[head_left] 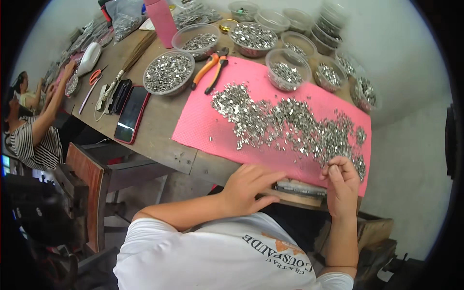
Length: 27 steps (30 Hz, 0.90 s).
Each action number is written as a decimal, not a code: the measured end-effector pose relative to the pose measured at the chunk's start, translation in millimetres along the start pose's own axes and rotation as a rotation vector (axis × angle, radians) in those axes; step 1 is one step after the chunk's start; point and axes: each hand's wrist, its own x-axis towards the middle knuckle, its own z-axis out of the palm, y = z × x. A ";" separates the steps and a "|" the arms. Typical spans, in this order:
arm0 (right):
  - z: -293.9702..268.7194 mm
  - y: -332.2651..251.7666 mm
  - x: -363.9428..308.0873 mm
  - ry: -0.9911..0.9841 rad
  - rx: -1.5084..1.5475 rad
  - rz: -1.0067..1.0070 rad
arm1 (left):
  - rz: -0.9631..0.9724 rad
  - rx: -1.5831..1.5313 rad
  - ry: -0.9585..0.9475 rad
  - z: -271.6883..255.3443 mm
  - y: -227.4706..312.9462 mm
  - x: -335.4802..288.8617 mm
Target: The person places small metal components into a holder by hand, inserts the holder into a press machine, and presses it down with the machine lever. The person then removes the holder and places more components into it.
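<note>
My left hand (250,189) is over the table's front edge, fingers stretched out and thumb apart. Its tips are beside a narrow dark and silvery bar-like thing (302,187) lying on a wooden strip (295,198). My right hand (344,179) is closed, thumb and fingers pinched at the mat's near right corner; whatever they hold, if anything, is too small to make out. Many small shiny metal pieces (295,121) lie loosely spread across the pink mat (208,128), reaching close to my right fingertips.
Orange-handled cutters (212,70) lie at the mat's far left corner. Clear tubs (168,72) of metal pieces stand along the mat's back and right. A phone (131,115), orange scissors (95,76) and a pink bottle (161,21) are to the left. Another person (36,130) sits far left.
</note>
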 end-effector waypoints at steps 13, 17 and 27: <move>74.1 -80.0 317.4 0.169 -0.257 -0.042 | 0.162 -0.019 0.071 -17.1 -18.1 -8.4; 39.8 -49.2 315.7 0.138 -0.420 0.041 | 0.149 -0.011 0.088 -19.8 -17.6 -12.4; -17.1 -62.7 159.3 0.017 -0.408 -0.060 | 0.030 -0.046 -0.007 -22.4 -11.8 -13.9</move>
